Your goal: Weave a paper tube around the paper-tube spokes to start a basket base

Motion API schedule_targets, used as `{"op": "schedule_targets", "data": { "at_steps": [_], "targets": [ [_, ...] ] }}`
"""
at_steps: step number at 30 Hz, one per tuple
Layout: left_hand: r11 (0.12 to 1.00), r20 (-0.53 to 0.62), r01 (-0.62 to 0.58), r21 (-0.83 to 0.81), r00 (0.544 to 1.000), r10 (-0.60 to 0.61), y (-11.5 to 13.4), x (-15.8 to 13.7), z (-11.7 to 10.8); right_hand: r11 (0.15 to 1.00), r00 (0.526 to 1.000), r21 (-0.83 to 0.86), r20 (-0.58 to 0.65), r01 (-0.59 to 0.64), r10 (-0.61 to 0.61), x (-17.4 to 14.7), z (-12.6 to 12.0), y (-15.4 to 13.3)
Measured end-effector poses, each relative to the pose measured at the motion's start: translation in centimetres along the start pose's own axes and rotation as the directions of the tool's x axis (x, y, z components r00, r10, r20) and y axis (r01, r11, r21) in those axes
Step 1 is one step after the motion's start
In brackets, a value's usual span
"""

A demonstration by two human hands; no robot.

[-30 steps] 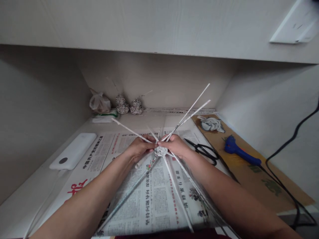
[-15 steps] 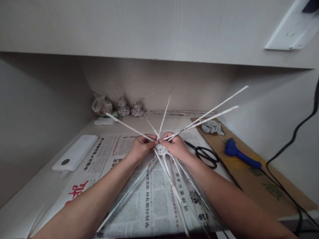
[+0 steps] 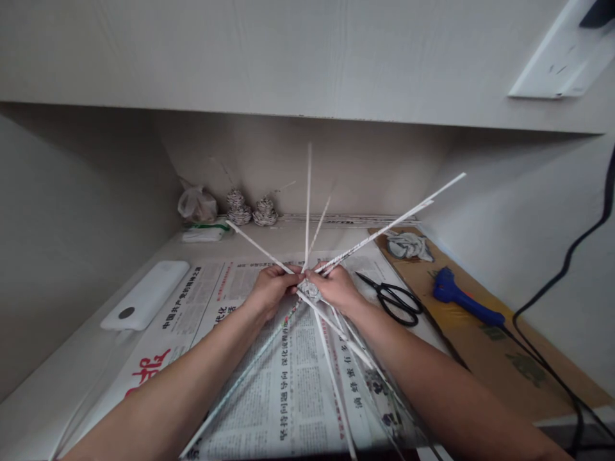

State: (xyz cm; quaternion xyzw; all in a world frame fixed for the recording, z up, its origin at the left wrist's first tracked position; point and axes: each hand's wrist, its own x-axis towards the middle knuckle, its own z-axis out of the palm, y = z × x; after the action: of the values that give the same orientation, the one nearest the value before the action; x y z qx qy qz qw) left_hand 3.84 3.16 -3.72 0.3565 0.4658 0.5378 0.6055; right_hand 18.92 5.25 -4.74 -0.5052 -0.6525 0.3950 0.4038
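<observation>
A small woven piece of rolled paper (image 3: pixel 311 289) is held between both hands above the newspaper (image 3: pixel 259 390). Long thin paper sticks (image 3: pixel 384 234) fan out from it in all directions, several toward the back and several toward me. My left hand (image 3: pixel 275 286) pinches the weave's left side, thumb pointing inward. On the opposite side my right hand (image 3: pixel 336 285) has thumb and fingers closed on the weave and the sticks at its right. The fingertips nearly meet, and the fingers beneath are partly hidden.
Black scissors (image 3: pixel 396 301) lie right of my right hand. Farther right, a blue glue gun (image 3: pixel 466 299) rests on cardboard (image 3: pixel 519 358). A white power bank (image 3: pixel 147 294) lies left. Two woven gourd shapes (image 3: pixel 237 206) and a plastic bag (image 3: pixel 196 203) stand at the back, under an overhanging panel (image 3: pixel 307 57).
The sticks have shifted around the weave: one at the back now stands nearly upright, the two at right lie closer together, and one in front has swung right. Both hands stay nearly in place.
</observation>
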Motion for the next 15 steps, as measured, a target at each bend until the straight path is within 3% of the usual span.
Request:
{"op": "schedule_targets", "data": {
  "at_steps": [4,7,11,15],
  "targets": [
    [0.998,-0.068,-0.055,0.004,0.996,0.055,0.0,-0.6,0.6,0.992,0.994,-0.124,-0.097,0.032,-0.044,-0.6,0.1,-1.1],
    [0.978,-0.093,-0.161,0.129,0.98,0.174,0.0,-1.1,0.9,0.987,0.988,-0.144,-0.132,0.064,-0.083,-0.6,0.3,-1.0],
    [0.877,-0.042,-0.325,0.354,0.931,0.363,0.0,-1.3,0.8,0.999,0.995,0.047,-0.102,0.005,0.0,-0.2,0.7,0.0],
    [0.799,0.035,-0.377,0.469,0.912,0.41,-0.4,-0.7,0.1,0.937,0.99,0.321,0.051,-0.141,0.131,-0.2,0.6,0.0]
  ]
}}
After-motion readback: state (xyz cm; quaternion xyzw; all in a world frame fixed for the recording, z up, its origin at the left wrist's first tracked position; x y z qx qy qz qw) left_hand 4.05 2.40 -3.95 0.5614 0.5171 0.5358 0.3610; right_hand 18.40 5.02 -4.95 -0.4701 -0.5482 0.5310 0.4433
